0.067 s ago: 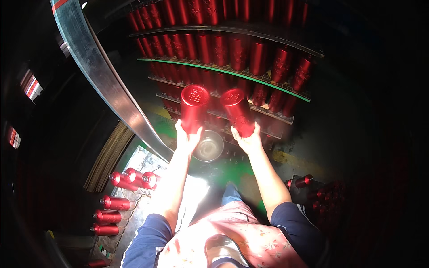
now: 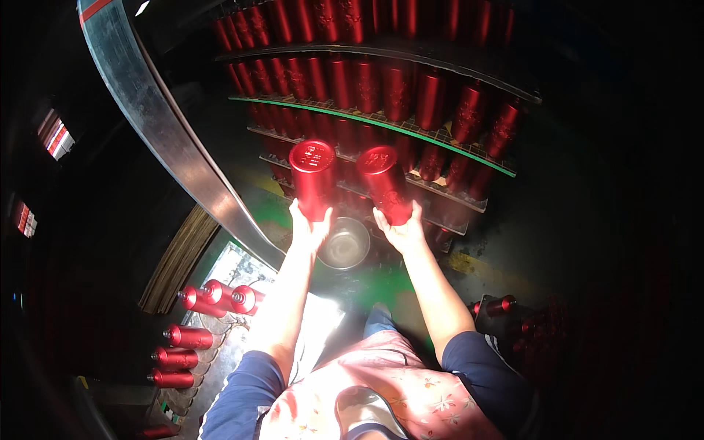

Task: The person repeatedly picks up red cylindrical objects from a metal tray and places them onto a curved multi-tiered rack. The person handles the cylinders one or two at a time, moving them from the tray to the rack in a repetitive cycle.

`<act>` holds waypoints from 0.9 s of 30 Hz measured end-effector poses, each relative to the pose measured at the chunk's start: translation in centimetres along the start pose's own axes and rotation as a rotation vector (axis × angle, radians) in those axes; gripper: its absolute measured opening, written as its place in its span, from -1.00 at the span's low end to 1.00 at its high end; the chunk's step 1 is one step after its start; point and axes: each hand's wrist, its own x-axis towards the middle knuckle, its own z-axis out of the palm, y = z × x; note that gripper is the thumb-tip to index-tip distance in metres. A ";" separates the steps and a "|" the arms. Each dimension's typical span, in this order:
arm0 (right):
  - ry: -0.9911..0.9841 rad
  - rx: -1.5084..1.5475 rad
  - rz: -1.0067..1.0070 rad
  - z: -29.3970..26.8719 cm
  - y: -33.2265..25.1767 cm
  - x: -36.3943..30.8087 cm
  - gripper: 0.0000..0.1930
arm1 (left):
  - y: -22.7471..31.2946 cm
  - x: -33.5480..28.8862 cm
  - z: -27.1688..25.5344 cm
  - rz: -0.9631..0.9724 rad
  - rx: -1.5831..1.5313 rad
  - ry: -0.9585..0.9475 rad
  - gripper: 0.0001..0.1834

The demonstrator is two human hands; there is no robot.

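Observation:
Each of my hands holds up a shiny red bottle, its flat embossed base tilted upward toward me. My left hand (image 2: 311,229) is wrapped round the lower end of the left bottle (image 2: 314,180). Just to its right, my right hand (image 2: 402,229) grips the right bottle (image 2: 385,185) in the same way. A small gap separates the two bottles. The ends inside my palms are hidden by the fingers. Behind them rises a rack whose shelves (image 2: 381,121) carry rows of similar red bottles.
A round metal bowl (image 2: 345,243) lies below and between my hands. At lower left, several red bottles (image 2: 192,337) lie along a work surface (image 2: 238,257). A curved metal beam (image 2: 172,132) sweeps down on the left, near stacked boards (image 2: 176,260). More red bottles (image 2: 501,305) sit at lower right.
Both bottles and my hands have shifted very slightly left in the picture, while the rack has drifted slightly right and down. My hold on both is the same.

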 end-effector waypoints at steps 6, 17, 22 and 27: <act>0.032 0.070 0.339 2.1 2.5 12.1 -0.27 | 2.9 7.0 0.9 -0.076 -0.334 0.028 -0.24; -0.083 0.218 0.643 4.3 3.6 22.7 0.06 | 6.7 14.1 0.1 0.073 -0.467 0.091 0.04; -0.137 0.268 0.694 3.6 4.0 23.9 0.01 | 7.2 15.2 -1.6 0.131 -0.477 0.103 -0.03; -0.185 0.314 0.706 3.6 4.1 22.6 -0.08 | 6.9 14.6 -2.5 0.109 -0.468 0.106 0.03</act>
